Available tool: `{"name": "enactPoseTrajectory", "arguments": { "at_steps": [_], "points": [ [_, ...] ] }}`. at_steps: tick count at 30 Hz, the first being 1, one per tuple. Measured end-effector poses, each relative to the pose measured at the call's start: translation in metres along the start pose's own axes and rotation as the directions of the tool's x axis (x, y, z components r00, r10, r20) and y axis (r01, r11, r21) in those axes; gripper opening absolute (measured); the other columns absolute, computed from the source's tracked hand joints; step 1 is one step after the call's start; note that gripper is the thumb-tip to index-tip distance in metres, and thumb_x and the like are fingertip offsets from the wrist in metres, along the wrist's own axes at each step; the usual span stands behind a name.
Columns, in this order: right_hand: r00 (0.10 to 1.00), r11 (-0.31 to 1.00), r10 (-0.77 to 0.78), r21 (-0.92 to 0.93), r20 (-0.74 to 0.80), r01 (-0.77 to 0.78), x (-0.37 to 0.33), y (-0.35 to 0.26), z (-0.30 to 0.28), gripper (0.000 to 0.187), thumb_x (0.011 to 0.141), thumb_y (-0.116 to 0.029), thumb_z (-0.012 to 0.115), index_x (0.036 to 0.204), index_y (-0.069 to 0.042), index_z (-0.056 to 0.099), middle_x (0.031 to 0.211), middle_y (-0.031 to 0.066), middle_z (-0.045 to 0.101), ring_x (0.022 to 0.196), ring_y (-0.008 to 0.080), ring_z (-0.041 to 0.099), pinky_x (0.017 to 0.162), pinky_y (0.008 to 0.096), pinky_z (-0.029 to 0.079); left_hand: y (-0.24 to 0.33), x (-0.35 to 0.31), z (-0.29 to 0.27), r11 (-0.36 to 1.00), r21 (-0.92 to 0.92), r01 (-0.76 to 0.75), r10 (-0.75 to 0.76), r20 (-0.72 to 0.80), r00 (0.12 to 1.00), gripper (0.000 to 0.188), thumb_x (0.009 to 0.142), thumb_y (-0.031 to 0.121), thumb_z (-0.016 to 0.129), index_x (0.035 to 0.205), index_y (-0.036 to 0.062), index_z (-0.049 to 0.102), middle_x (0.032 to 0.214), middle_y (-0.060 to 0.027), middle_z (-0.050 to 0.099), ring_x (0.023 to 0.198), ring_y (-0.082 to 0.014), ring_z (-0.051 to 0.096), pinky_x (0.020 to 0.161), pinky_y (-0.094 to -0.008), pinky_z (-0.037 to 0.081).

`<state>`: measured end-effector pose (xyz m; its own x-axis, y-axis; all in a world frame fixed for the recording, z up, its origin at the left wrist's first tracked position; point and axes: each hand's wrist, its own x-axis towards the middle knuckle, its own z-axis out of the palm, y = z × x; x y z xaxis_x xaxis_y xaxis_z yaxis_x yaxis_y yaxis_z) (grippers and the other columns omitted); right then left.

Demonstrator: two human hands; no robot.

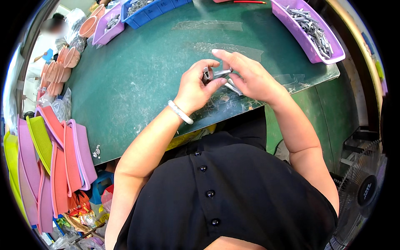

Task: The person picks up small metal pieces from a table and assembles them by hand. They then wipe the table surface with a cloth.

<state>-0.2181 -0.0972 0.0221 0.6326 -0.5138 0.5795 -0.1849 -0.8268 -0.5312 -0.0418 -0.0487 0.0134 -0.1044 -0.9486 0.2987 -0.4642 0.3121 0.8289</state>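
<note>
My left hand is closed round small grey metal pieces, held just above the near edge of the green table. One has a hollow, channel-like end that shows between thumb and fingers. My right hand meets the far end of a piece between its thumb and a finger. Its index finger stretches out above, toward the left hand. Beneath the right hand, a slim silvery metal part lies near the table edge, partly covered by the fingers.
On the green table stand a purple basket of metal parts at far right, and blue and purple bins at far left. Stacked plastic baskets stand left, a fan at lower right. A person is at upper left.
</note>
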Motion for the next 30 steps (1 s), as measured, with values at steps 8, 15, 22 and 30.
{"name": "enactPoseTrajectory", "arguments": {
  "at_steps": [8, 15, 22, 30],
  "points": [
    [0.988, 0.990, 0.128, 0.066, -0.084, -0.123, -0.008, -0.015, -0.004, 0.066, 0.069, 0.006, 0.063, 0.130, -0.008, 0.041, 0.096, 0.0122, 0.057, 0.080, 0.0229, 0.057, 0.071, 0.0331, 0.047, -0.012, -0.001, 0.001, 0.995, -0.084, -0.055, 0.055, -0.001, 0.998, 0.018, 0.072, 0.004, 0.070, 0.086, 0.0053, 0.059, 0.076, -0.0022, 0.053, 0.067, -0.0116, 0.048, 0.060, -0.0249, 0.041],
    [0.971, 0.955, 0.227, -0.214, 0.075, -0.207, -0.035, -0.013, -0.010, 0.065, 0.068, -0.007, 0.069, 0.127, -0.006, 0.042, 0.095, 0.0117, 0.056, 0.085, 0.0280, 0.053, 0.076, 0.0365, 0.044, -0.016, -0.010, 0.001, 0.977, -0.178, -0.118, 0.116, -0.020, 0.993, 0.018, 0.074, -0.003, 0.067, 0.088, 0.0052, 0.059, 0.081, 0.0001, 0.053, 0.072, -0.0083, 0.048, 0.065, -0.0219, 0.040],
    [0.963, 0.932, 0.259, -0.280, 0.071, -0.230, -0.043, -0.016, 0.001, 0.058, 0.068, -0.004, 0.065, 0.122, -0.005, 0.045, 0.094, 0.0121, 0.055, 0.085, 0.0302, 0.051, 0.077, 0.0381, 0.043, -0.014, -0.012, -0.001, 0.977, -0.086, -0.194, 0.189, -0.068, 0.980, 0.021, 0.070, -0.005, 0.069, 0.086, 0.0062, 0.060, 0.077, -0.0006, 0.052, 0.068, -0.0107, 0.048, 0.062, -0.0233, 0.040],
    [0.974, 0.953, 0.227, -0.211, 0.018, -0.219, -0.045, -0.009, 0.009, 0.058, 0.069, 0.004, 0.057, 0.125, -0.007, 0.044, 0.097, 0.0143, 0.053, 0.089, 0.0327, 0.052, 0.078, 0.0397, 0.044, -0.006, -0.015, -0.004, 0.979, 0.064, -0.193, 0.198, -0.080, 0.977, 0.017, 0.070, -0.004, 0.068, 0.080, 0.0053, 0.057, 0.076, -0.0013, 0.053, 0.065, -0.0113, 0.047, 0.059, -0.0238, 0.040]
  ]
}}
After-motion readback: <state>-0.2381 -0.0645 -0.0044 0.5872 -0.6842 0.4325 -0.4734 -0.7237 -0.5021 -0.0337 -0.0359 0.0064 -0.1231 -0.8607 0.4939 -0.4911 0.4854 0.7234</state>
